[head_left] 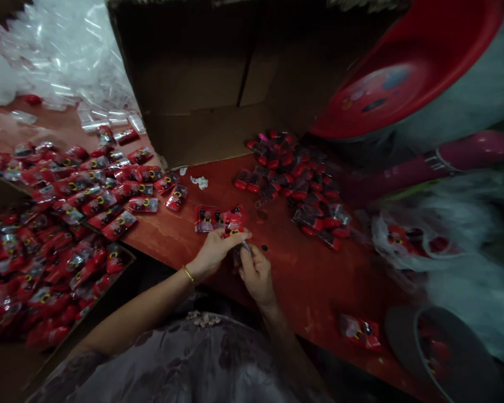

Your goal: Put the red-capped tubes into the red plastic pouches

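Observation:
My left hand, with a gold bangle at the wrist, is closed in a pinch on a red printed packet near the table's front edge. Pressed close beside it, my right hand has its fingers closed around a small dark, see-through piece, mostly hidden by the fingers. Just beyond my hands lie some more red printed packets, flat on the red table. Farther right is a heap of small see-through containers with red ends.
Many filled red packets cover the table's left side, above a full carton of them. Behind stands a big cardboard box. See-through plastic tubes pile up far left. A red basin and a grey container are at right.

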Tool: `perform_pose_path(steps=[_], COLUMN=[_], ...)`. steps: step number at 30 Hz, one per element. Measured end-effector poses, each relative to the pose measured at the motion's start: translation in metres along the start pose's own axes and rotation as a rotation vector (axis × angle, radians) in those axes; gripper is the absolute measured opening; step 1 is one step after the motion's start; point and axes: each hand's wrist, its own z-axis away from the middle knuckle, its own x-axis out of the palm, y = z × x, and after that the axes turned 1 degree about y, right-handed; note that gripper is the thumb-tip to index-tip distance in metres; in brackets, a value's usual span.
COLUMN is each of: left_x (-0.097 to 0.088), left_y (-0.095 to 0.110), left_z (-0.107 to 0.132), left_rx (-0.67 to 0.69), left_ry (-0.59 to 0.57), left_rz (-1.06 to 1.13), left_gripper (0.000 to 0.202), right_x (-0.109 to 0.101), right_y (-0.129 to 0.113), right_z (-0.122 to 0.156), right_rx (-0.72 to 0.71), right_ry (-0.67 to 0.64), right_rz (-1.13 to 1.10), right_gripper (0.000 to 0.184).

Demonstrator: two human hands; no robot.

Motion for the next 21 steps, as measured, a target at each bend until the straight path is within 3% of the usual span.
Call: perform_pose_path(steps=[4,9,17,21], left_x=[0.002,-0.001,-0.008,-0.008], left_y=[-0.007,-0.006,-0.002,0.002], left_z=[0.007,0.007,0.004,0.006], left_rx=[-0.024,0.076,-0.071,-0.037], left_ry=[-0.015,-0.066,-0.080,-0.066], left_rz=[-0.066,0.016,0.010,0.120], left_gripper=[0.050,0.049,0.047,0.051], right_x=[0.007,-0.003,-0.003,-0.007], right_y=[0.000,-0.009,-0.004,0.001], right_z=[-0.002,-0.005,-0.004,-0.003], right_rx=[0.071,0.002,0.074,0.046], right_ry=[0.095,-0.014,-0.039,0.070], right_rz=[-0.157,0.007,-0.067,-0.056], right_gripper=[0.031,0.032,0.033,0.034])
